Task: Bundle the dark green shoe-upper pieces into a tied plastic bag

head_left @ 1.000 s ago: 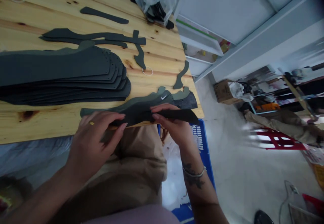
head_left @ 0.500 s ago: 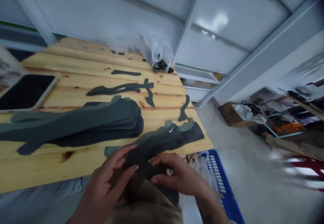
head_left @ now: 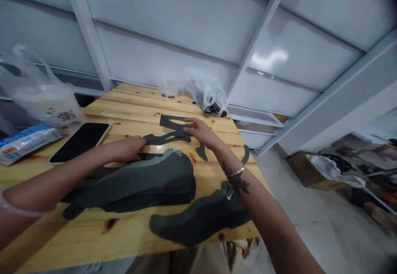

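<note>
My right hand point(head_left: 200, 131) reaches over the middle of the wooden table point(head_left: 130, 243), its thumb and fingers pinching a flat dark green strip piece point(head_left: 170, 122). Thin dark curved pieces point(head_left: 164, 138) lie just left of it. My left hand point(head_left: 132, 146) is lowered at the left ends of these pieces, above the large stack of green-grey cut pieces point(head_left: 145, 181); its fingertips are partly hidden, so its grip is unclear. Nearer the front edge is a dark layered piece with a small white mark point(head_left: 195, 220), partly covered by my right forearm.
At the left are a phone point(head_left: 81, 142), a blue and white box point(head_left: 27, 141) and a plastic bag point(head_left: 49, 104). A clear bag with dark pieces point(head_left: 211, 98) sits at the back. A small curved piece point(head_left: 245, 154) lies near the right edge.
Both hands have moved forward from the front edge to the middle of the table. The dark material they held is no longer in them. The view has shifted, showing the box and bag at left.
</note>
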`<act>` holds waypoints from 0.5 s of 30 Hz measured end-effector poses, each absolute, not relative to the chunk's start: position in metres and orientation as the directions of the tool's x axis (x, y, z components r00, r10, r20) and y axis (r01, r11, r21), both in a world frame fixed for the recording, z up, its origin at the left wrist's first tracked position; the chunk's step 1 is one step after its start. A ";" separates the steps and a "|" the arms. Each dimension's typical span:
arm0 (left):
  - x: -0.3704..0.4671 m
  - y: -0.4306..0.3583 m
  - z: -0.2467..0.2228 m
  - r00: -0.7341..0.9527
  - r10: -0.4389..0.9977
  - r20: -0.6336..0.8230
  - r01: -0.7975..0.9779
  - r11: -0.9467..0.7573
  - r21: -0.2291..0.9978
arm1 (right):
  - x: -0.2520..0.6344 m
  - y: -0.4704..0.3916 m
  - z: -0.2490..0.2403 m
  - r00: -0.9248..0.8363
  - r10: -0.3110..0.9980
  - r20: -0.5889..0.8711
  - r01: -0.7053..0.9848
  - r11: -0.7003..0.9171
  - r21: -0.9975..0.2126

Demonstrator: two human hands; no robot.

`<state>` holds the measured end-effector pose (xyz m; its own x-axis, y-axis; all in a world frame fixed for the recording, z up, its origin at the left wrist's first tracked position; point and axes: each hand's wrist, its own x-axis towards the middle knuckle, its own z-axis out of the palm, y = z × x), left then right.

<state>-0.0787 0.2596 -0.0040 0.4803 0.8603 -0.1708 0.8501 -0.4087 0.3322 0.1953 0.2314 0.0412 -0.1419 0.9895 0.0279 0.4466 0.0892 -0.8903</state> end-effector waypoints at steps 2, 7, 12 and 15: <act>-0.080 0.263 -0.014 0.489 0.848 -0.204 0.843 -0.399 0.361 | 0.195 0.230 0.038 -0.145 0.988 0.047 0.519 0.117 -0.847; -0.097 0.265 0.005 0.499 0.845 -0.193 0.772 -0.333 0.541 | 0.215 0.167 0.024 -0.218 0.957 0.191 0.533 0.281 -0.798; -0.102 0.252 0.047 0.426 0.900 -0.095 0.656 -0.235 0.717 | 0.229 0.113 0.013 -0.192 0.949 0.251 0.461 0.313 -0.830; -0.095 0.233 0.060 0.419 0.901 -0.114 0.577 -0.167 0.800 | 0.226 0.103 0.013 -0.145 0.967 0.211 0.401 0.253 -0.880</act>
